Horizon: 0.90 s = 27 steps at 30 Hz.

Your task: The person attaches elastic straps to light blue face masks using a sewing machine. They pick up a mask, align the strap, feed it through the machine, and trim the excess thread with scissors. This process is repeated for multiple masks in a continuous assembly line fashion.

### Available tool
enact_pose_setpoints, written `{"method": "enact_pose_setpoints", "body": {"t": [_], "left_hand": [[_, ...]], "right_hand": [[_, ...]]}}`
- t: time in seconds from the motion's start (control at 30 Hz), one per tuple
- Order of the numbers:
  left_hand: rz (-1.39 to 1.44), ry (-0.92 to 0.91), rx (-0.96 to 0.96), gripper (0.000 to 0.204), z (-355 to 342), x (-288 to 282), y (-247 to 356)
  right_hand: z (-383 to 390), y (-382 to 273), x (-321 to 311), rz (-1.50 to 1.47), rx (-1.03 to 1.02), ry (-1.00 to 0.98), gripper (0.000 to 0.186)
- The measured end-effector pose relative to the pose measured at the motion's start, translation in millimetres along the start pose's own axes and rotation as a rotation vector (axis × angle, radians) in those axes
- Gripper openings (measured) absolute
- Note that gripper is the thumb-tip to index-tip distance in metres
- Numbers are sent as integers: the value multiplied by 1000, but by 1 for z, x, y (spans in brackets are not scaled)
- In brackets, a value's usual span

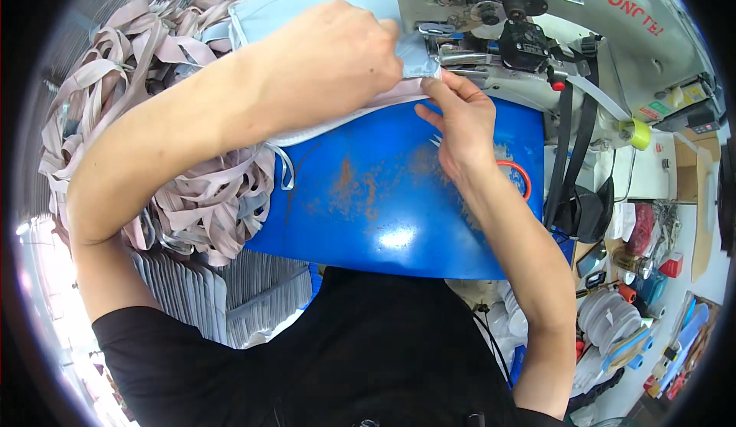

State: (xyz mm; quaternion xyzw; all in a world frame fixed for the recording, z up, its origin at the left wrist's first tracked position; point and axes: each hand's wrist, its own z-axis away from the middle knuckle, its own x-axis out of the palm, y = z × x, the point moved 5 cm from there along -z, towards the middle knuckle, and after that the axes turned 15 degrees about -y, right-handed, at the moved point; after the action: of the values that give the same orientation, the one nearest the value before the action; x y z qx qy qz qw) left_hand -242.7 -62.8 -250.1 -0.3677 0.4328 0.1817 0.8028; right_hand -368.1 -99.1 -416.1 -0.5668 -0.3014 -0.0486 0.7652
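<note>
My left hand is closed over pale blue fabric pieces, its fingertips hidden, near the metal parts of a sewing machine. Beside it, my right hand pinches the edge of a pale pink and light blue fabric strip between thumb and fingers at the machine's working area. Scissors with a red handle show partly behind my right hand, over the worn blue board; whether the hand touches them I cannot tell.
A heap of pink and grey straps covers the left side, with stacked grey pieces below it. Black belts hang at the machine's right. A cluttered white side surface holds dishes, small containers and tools.
</note>
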Motion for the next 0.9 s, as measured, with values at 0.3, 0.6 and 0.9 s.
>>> {"method": "enact_pose_setpoints", "body": {"t": [0.3,0.6,0.9], "left_hand": [[64,38,-187,28,-12,1,48],[369,159,-380,23,-47,5,74],[552,601,-392,35,-5,23,117]], "right_hand": [[-2,5,-2,-131,-30,-26,21],[14,15,-10,-167,-109,-99,22],[82,7,-38,557,-230,-108,34]]}}
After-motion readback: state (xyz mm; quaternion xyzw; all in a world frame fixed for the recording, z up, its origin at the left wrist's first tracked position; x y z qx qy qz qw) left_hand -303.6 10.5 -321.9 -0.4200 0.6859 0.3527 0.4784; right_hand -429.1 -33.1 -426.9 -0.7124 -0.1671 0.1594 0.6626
